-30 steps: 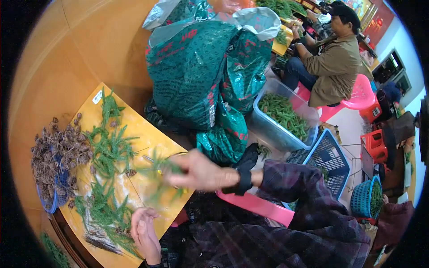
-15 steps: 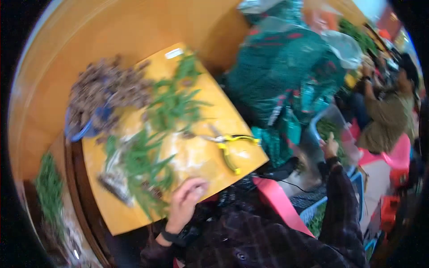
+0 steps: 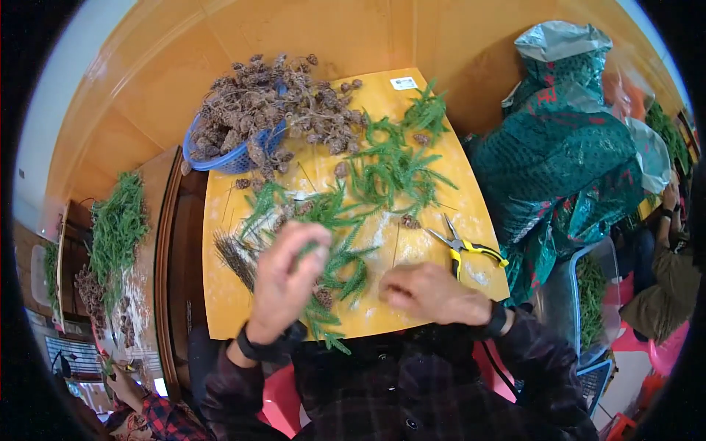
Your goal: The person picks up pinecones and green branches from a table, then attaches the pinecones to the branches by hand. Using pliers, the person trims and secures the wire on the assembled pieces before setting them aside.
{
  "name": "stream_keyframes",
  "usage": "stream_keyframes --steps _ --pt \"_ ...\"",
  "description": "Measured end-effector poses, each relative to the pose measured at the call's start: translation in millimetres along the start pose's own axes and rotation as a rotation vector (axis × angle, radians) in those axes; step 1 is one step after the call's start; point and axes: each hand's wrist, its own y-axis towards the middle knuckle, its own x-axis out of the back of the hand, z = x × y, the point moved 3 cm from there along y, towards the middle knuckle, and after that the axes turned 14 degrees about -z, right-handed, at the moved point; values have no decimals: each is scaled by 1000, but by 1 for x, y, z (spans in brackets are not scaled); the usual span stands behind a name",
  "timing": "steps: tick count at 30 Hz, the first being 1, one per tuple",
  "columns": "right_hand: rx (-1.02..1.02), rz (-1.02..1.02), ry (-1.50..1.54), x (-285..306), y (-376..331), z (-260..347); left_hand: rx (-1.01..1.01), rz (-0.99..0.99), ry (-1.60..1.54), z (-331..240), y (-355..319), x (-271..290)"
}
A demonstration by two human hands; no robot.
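My left hand (image 3: 285, 283) is over the left-middle of the yellow board, its fingers curled and slightly blurred. Green shows between thumb and forefinger; whether it is held or lies behind, I cannot tell. Under and beside that hand lie artificial green pine sprigs (image 3: 390, 173) and a bundle of thin dark stems (image 3: 234, 257). My right hand (image 3: 425, 292) is closed low over the board's front right part, its fingertips hidden underneath. Just beyond it rest pliers (image 3: 471, 248) with yellow-and-black handles, jaws apart. A small pine cone (image 3: 410, 221) lies between the sprigs and the pliers.
A blue basket (image 3: 239, 163) heaped with brown pine cones (image 3: 246, 110) stands at the board's back left. Large green bags (image 3: 559, 162) crowd the right side, above a clear bin (image 3: 594, 294) of greenery. More greenery (image 3: 118, 220) lies far left. Other people sit at both sides.
The view has swung round to the board. My right hand has come from the bin at the right onto the board's front; my left hand has risen over the sprigs.
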Motion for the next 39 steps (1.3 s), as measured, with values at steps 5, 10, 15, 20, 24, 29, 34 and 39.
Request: stream_keyframes --steps 5,10,15,20,24,29,34,39 --pt "-35 175 -41 -16 1 0 -48 7 262 29 49 20" --pt "-67 208 3 -14 7 2 -319 395 548 71 34 16" --pt "-99 202 -26 -11 4 -7 -266 430 346 49 36 -1" --pt "-141 223 -57 -14 6 -6 -224 264 337 58 79 -3" --pt "-154 188 -57 -11 4 -4 -346 188 384 76 116 -40" --pt "-150 171 -73 -16 -1 -10 -421 320 572 112 152 -77" --pt "-137 176 -61 -13 2 -7 -534 319 569 124 160 -77" --pt "-158 181 -78 -12 1 -10 -121 254 424 82 151 -55"
